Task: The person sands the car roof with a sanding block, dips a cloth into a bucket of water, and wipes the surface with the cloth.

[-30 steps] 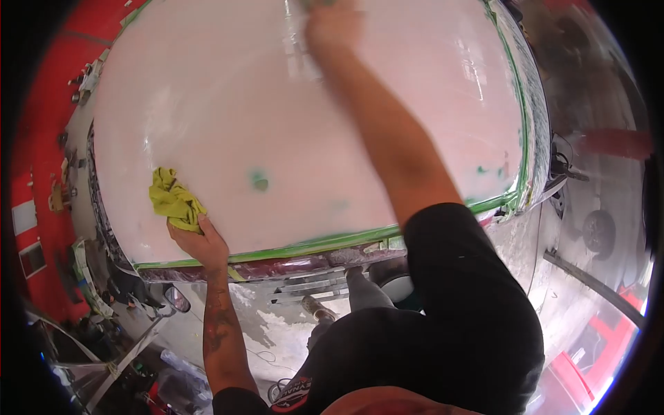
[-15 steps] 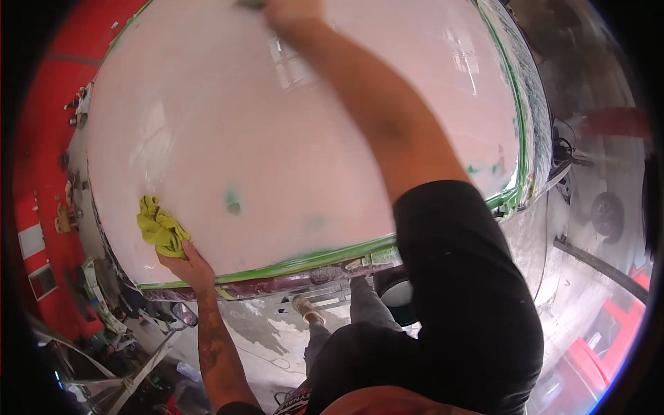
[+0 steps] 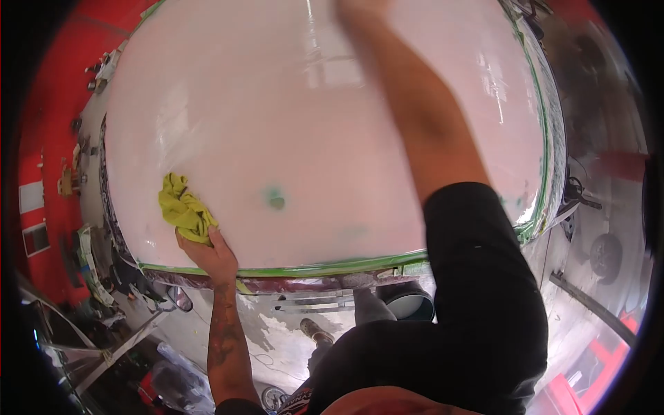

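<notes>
A broad, glossy, pale pink car panel (image 3: 277, 138) spreads before me, edged with green masking tape (image 3: 332, 265). My left hand (image 3: 211, 254) grips a crumpled yellow-green cloth (image 3: 185, 211) at the panel's near left, fingers closed round its lower end. The cloth lies against or just over the surface; which, I cannot tell. Stretched far across the panel, my right hand (image 3: 363, 10) is blurred and cut off by the top edge, so its fingers and anything under them are hidden. A green spot with a darker centre (image 3: 277, 200) shows to the right of the cloth.
Below the panel's near edge, a bucket (image 3: 411, 304) stands on the floor by my leg. A side mirror (image 3: 180, 298) is at lower left, near a frame with pale straps (image 3: 104, 360). Along the left are a red wall (image 3: 52, 138) and assorted shop items.
The view has shifted, so the panel sits further right. My right hand has moved rightward along the far part; a dark thing beside it earlier is out of sight now. My left hand keeps the cloth.
</notes>
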Tool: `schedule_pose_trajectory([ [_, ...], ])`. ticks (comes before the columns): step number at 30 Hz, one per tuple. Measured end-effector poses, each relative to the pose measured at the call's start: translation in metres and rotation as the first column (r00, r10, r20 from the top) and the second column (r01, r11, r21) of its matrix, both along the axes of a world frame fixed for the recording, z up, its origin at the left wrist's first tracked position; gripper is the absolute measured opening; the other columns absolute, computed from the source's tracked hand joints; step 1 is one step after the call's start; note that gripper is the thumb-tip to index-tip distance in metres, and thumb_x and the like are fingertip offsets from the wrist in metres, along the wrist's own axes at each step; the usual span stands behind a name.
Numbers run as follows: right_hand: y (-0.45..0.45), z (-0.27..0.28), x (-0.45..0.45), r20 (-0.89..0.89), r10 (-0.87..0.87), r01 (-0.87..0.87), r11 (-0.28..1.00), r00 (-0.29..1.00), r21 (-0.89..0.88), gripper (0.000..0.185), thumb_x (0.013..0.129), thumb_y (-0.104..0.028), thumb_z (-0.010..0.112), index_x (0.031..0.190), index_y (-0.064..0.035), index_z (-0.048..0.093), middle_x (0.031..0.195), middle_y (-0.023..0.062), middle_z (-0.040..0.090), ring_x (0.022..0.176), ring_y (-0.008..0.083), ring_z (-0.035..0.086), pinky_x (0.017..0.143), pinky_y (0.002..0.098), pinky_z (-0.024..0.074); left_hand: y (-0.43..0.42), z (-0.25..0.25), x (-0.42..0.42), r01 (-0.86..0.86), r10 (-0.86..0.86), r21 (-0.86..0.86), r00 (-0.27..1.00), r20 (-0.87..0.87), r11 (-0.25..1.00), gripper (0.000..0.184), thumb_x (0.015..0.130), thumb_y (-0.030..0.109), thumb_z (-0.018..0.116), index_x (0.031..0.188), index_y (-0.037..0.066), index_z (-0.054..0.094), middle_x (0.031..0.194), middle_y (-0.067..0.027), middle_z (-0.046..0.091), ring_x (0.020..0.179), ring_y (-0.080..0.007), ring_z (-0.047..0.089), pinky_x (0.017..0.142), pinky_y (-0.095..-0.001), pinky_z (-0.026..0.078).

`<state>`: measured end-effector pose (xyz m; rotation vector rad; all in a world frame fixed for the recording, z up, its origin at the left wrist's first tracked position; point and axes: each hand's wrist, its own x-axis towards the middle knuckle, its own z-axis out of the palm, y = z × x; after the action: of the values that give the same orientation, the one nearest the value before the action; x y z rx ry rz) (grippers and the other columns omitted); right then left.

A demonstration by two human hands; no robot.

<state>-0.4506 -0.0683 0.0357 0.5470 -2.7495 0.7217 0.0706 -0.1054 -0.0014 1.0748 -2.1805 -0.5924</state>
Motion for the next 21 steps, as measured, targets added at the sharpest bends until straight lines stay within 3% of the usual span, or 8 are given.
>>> schedule_pose_trajectory([
  [1, -0.053, -0.010, 0.043, -0.140, 0.168, -0.163, 0.986, 0.976, 0.044, 0.041, 0.098, -0.028, 0.040, 0.112, -0.0038, 0.070, 0.125, 0.0119, 0.058, 0.117, 0.0288, 0.051, 0.100, 0.0434, 0.0393, 0.000, 0.002, 0.002, -0.002, 0.004, -0.039, 0.999, 0.052, 0.999, 0.065, 0.096, 0.017, 0.055, 0.144, -0.013, 0.022, 0.141, -0.0304, 0.033, 0.129, -0.0415, 0.039, 0.110, -0.0482, 0.031],
  [2, -0.110, -0.027, 0.076, 0.046, 0.324, -0.300, 0.913, 0.945, -0.276, 0.034, 0.093, -0.028, 0.048, 0.106, -0.0060, 0.070, 0.116, 0.0169, 0.066, 0.113, 0.0323, 0.059, 0.090, 0.0510, 0.0463, 0.000, 0.003, 0.001, 0.001, 0.007, -0.079, 0.995, 0.101, 0.997, 0.066, 0.096, 0.019, 0.055, 0.144, -0.013, 0.023, 0.142, -0.0303, 0.033, 0.129, -0.0427, 0.038, 0.110, -0.0494, 0.030],
  [3, -0.145, -0.032, 0.135, -0.224, 0.398, -0.420, 0.906, 0.890, -0.059, 0.025, 0.092, -0.018, 0.048, 0.095, -0.0078, 0.071, 0.109, 0.0157, 0.066, 0.106, 0.0302, 0.058, 0.087, 0.0481, 0.0446, 0.002, 0.005, -0.001, -0.011, 0.026, -0.109, 0.991, 0.132, 0.994, 0.066, 0.096, 0.022, 0.056, 0.144, -0.012, 0.026, 0.142, -0.0301, 0.033, 0.130, -0.0445, 0.037, 0.110, -0.0512, 0.029],
  [5, -0.167, -0.015, 0.229, -0.070, 0.684, -0.674, 0.729, 0.727, 0.121, 0.030, 0.094, -0.021, 0.050, 0.110, -0.0091, 0.073, 0.117, 0.0089, 0.063, 0.114, 0.0245, 0.052, 0.089, 0.0401, 0.0396, 0.002, 0.004, 0.000, -0.018, 0.037, -0.132, 0.989, 0.141, 0.991, 0.066, 0.096, 0.023, 0.056, 0.144, -0.012, 0.026, 0.141, -0.0302, 0.034, 0.129, -0.0443, 0.037, 0.110, -0.0510, 0.029],
  [8, -0.139, -0.006, 0.225, -0.097, 0.718, -0.703, 0.696, 0.690, 0.150, 0.030, 0.094, -0.022, 0.050, 0.109, -0.0104, 0.074, 0.117, 0.0085, 0.063, 0.114, 0.0249, 0.051, 0.090, 0.0398, 0.0390, -0.001, 0.002, 0.002, -0.026, 0.038, -0.105, 0.993, 0.115, 0.994, 0.067, 0.096, 0.023, 0.058, 0.144, -0.011, 0.026, 0.139, -0.0301, 0.036, 0.127, -0.0431, 0.040, 0.109, -0.0499, 0.031],
  [15, 0.075, 0.024, -0.002, -0.035, 0.156, -0.145, 0.966, 0.987, 0.213, 0.038, 0.093, -0.034, 0.054, 0.116, -0.0076, 0.069, 0.124, 0.0139, 0.058, 0.119, 0.0309, 0.051, 0.100, 0.0461, 0.0408, -0.003, -0.005, 0.006, -0.025, 0.026, -0.017, 0.999, 0.029, 1.000, 0.063, 0.097, 0.014, 0.057, 0.144, -0.011, 0.024, 0.135, -0.0274, 0.039, 0.124, -0.0362, 0.046, 0.107, -0.0437, 0.037],
  [19, 0.243, 0.008, -0.076, -0.057, -0.347, 0.348, 0.888, 0.936, 0.301, 0.044, 0.095, -0.037, 0.050, 0.122, -0.0075, 0.067, 0.132, 0.0178, 0.056, 0.123, 0.0344, 0.051, 0.104, 0.0470, 0.0408, 0.000, -0.003, 0.000, 0.020, -0.018, 0.054, 0.999, -0.033, 0.998, 0.060, 0.097, 0.008, 0.052, 0.144, -0.011, 0.020, 0.137, -0.0268, 0.035, 0.127, -0.0337, 0.043, 0.109, -0.0416, 0.036],
  [21, 0.332, -0.033, -0.126, -0.018, -0.481, 0.445, 0.795, 0.876, 0.413, 0.058, 0.090, -0.052, 0.041, 0.145, -0.0343, 0.047, 0.143, 0.0173, 0.051, 0.128, 0.0377, 0.051, 0.105, 0.0514, 0.0406, 0.003, -0.002, -0.005, 0.032, -0.027, 0.082, 0.998, -0.054, 0.996, 0.060, 0.098, 0.008, 0.051, 0.145, -0.011, 0.019, 0.138, -0.0267, 0.034, 0.128, -0.0338, 0.043, 0.110, -0.0419, 0.035],
])
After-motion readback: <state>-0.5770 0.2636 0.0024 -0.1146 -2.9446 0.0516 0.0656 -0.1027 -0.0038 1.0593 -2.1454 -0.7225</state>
